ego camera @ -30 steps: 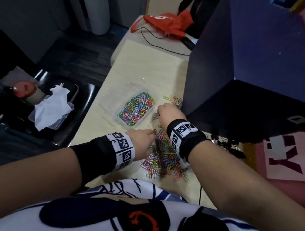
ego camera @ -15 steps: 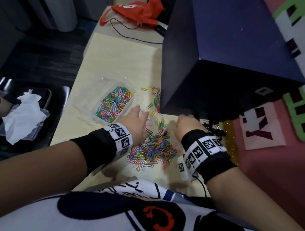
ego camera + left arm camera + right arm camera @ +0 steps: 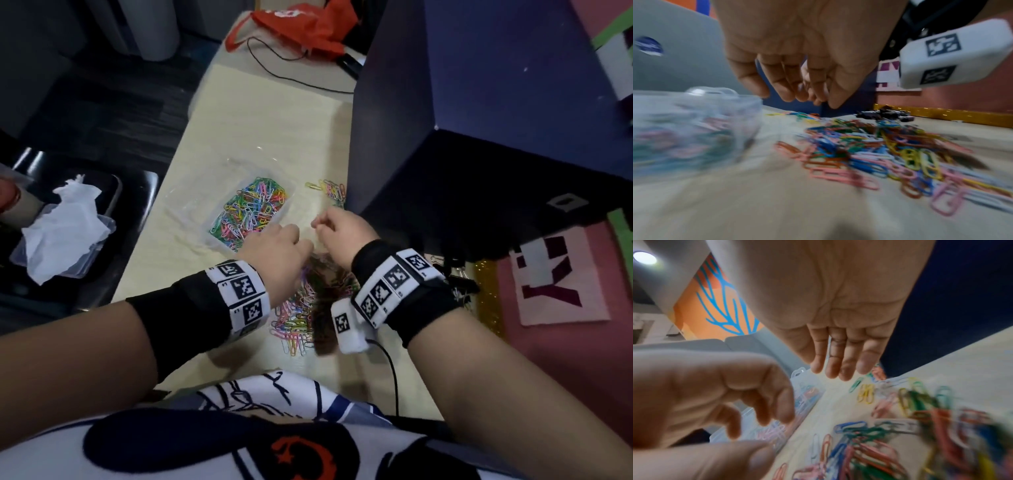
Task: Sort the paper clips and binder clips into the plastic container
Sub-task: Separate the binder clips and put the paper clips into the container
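A heap of coloured paper clips (image 3: 301, 308) (image 3: 879, 154) (image 3: 879, 443) lies on the pale table near my body. Beyond it to the left stands the clear plastic container (image 3: 205, 205) (image 3: 694, 121) (image 3: 807, 386), holding several coloured clips. A smaller clip cluster (image 3: 330, 190) lies by the dark box. Black binder clips (image 3: 459, 279) (image 3: 885, 114) sit right of the heap. My left hand (image 3: 284, 246) (image 3: 797, 65) (image 3: 705, 394) hovers over the heap's far edge, fingers loosely curled, nothing seen in them. My right hand (image 3: 329, 226) (image 3: 838, 321) hangs beside it, fingers nearly straight and empty.
A large dark blue box (image 3: 479, 120) bounds the table on the right. A red bag (image 3: 301, 24) and a black cable (image 3: 298, 78) lie at the far end. Left of the table edge, a black tray (image 3: 144, 192) holds a tissue-filled clear box (image 3: 65, 226). My wrist cable (image 3: 390, 370) trails across the near edge.
My left hand has lifted off the table. My right hand has left the binder clips and moved left. Both now hover close together past the heap, near the container.
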Demonstrator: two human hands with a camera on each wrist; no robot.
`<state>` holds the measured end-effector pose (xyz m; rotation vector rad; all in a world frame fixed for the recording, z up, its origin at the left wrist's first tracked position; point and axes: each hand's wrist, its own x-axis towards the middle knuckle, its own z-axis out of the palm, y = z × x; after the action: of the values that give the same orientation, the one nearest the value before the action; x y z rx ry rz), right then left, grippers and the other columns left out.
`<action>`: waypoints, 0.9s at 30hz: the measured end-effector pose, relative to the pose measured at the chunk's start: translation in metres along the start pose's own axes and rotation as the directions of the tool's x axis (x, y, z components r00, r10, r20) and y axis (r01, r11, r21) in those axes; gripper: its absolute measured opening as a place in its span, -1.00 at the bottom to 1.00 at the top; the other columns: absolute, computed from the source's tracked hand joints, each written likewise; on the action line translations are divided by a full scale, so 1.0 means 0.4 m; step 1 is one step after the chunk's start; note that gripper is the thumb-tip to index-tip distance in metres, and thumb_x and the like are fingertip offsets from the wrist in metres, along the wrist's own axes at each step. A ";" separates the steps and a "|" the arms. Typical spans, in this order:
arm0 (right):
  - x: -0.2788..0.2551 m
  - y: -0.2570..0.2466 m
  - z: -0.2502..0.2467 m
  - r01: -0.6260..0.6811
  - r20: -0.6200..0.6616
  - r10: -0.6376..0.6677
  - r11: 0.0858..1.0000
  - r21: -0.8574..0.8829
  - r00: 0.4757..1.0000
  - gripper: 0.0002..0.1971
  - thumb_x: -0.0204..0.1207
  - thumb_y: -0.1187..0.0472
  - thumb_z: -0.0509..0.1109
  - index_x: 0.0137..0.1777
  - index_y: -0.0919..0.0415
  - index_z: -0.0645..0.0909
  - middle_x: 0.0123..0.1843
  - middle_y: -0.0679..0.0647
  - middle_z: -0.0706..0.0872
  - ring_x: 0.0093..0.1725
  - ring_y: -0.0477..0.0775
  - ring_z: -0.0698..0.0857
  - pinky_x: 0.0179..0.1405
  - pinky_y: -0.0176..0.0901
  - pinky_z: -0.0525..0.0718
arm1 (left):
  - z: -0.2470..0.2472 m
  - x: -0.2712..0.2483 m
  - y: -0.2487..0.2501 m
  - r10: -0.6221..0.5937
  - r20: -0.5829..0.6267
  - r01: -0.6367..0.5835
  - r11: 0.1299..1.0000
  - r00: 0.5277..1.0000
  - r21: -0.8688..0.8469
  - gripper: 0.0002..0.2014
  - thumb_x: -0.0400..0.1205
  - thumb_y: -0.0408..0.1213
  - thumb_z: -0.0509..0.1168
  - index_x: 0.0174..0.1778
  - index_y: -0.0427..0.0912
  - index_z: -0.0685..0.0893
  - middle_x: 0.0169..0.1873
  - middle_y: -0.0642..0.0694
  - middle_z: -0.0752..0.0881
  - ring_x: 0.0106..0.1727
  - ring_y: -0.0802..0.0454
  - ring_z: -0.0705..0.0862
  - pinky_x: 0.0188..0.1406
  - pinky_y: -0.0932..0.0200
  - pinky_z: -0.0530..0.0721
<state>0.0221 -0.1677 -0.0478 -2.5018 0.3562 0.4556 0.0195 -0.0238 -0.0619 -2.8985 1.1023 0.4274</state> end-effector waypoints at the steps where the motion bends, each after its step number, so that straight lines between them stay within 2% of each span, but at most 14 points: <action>1: 0.024 -0.016 0.005 0.018 -0.008 -0.018 1.000 0.011 1.000 -0.75 0.65 0.18 0.19 0.24 0.10 0.61 0.30 0.11 0.64 0.25 0.15 0.63 0.24 -0.06 0.58 | -0.007 -0.005 -0.018 -0.056 -0.004 0.056 0.998 0.998 -0.008 -0.69 0.61 -0.16 0.21 0.26 -0.08 0.44 0.19 -0.13 0.50 0.22 -0.17 0.48 -0.01 -0.04 0.46; 4: 0.104 -0.043 0.014 0.020 -0.030 -0.021 0.999 -0.041 0.999 -0.64 0.67 0.19 0.16 0.45 0.11 0.46 0.52 0.16 0.37 0.44 0.14 0.48 0.45 -0.14 0.37 | -0.015 -0.020 -0.078 -0.206 -0.011 0.206 0.978 0.978 -0.028 -0.69 0.59 -0.25 0.23 0.24 -0.08 0.40 0.17 -0.12 0.53 0.20 -0.18 0.52 -0.01 -0.04 0.52; 7: 0.187 -0.047 0.019 -0.070 -0.063 0.066 0.996 -0.062 0.996 -0.53 0.63 0.26 0.17 0.55 0.19 0.33 0.57 0.21 0.26 0.51 0.22 0.38 0.52 -0.11 0.30 | -0.002 -0.034 -0.118 -0.287 0.025 0.288 0.957 0.958 -0.028 -0.74 0.63 -0.25 0.19 0.23 -0.09 0.38 0.15 -0.13 0.56 0.09 -0.19 0.63 -0.22 0.01 0.49; 11: 0.247 -0.035 0.041 -0.192 -0.071 0.184 0.972 -0.137 0.980 -0.50 0.58 0.29 0.19 0.53 0.28 0.26 0.58 0.26 0.19 0.56 0.27 0.26 0.51 0.03 0.35 | 0.024 -0.034 -0.139 -0.280 0.083 0.282 0.959 0.956 -0.015 -0.79 0.68 -0.24 0.16 0.23 -0.12 0.41 0.13 -0.16 0.48 -0.08 -0.21 0.68 -0.32 0.02 0.50; 15: 0.258 -0.026 0.077 -0.218 -0.053 0.212 0.959 -0.180 0.976 -0.38 0.59 0.32 0.08 0.65 0.12 0.06 0.71 0.22 -0.15 0.69 0.22 -0.13 0.67 0.03 -0.04 | 0.036 -0.025 -0.148 -0.264 0.108 0.269 0.962 0.958 -0.040 -0.81 0.67 -0.28 0.20 0.18 -0.12 0.43 0.09 -0.15 0.47 -0.10 -0.21 0.68 -0.29 0.00 0.52; 17: 0.254 -0.022 0.083 -0.135 -0.031 0.131 0.960 -0.246 0.991 -0.42 0.61 0.30 0.08 0.64 0.13 0.10 0.70 0.25 -0.09 0.68 0.26 -0.09 0.67 0.08 -0.05 | 0.035 -0.018 -0.152 -0.260 0.102 0.266 0.963 0.960 -0.042 -0.82 0.66 -0.30 0.20 0.17 -0.12 0.43 0.09 -0.15 0.48 -0.10 -0.22 0.67 -0.28 0.01 0.51; 20: 0.204 -0.004 0.089 0.055 0.046 -0.045 0.961 -0.270 0.998 -0.48 0.61 0.27 0.11 0.58 0.18 0.21 0.65 0.21 0.12 0.63 0.24 0.11 0.64 0.14 0.12 | 0.030 -0.004 -0.160 -0.263 0.089 0.267 0.963 0.961 -0.036 -0.80 0.66 -0.32 0.20 0.18 -0.11 0.43 0.09 -0.16 0.49 -0.09 -0.23 0.66 -0.29 0.01 0.50; 23: 0.110 0.027 0.102 0.200 0.161 -0.159 0.937 -0.288 0.974 -0.43 0.66 0.20 0.06 0.67 0.14 0.06 0.72 0.14 -0.06 0.70 0.19 -0.03 0.68 0.05 -0.01 | 0.023 0.018 -0.168 -0.254 0.080 0.258 0.966 0.964 -0.037 -0.79 0.65 -0.33 0.20 0.19 -0.11 0.44 0.09 -0.16 0.50 -0.10 -0.23 0.66 -0.27 0.01 0.53; 27: -0.016 0.063 0.110 0.295 0.243 -0.227 0.907 -0.300 0.943 -0.43 0.70 0.16 0.04 0.69 0.07 0.01 0.74 0.05 -0.12 0.71 0.05 -0.09 0.64 -0.07 -0.06 | 0.020 0.044 -0.180 -0.233 0.062 0.236 0.970 0.970 -0.049 -0.78 0.64 -0.33 0.20 0.20 -0.10 0.45 0.10 -0.18 0.50 -0.09 -0.26 0.67 -0.20 -0.03 0.62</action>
<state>-0.0030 -0.1619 -0.0919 -2.7405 -0.1546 0.7022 0.0772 0.0199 -0.0802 -2.9947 0.7383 0.5336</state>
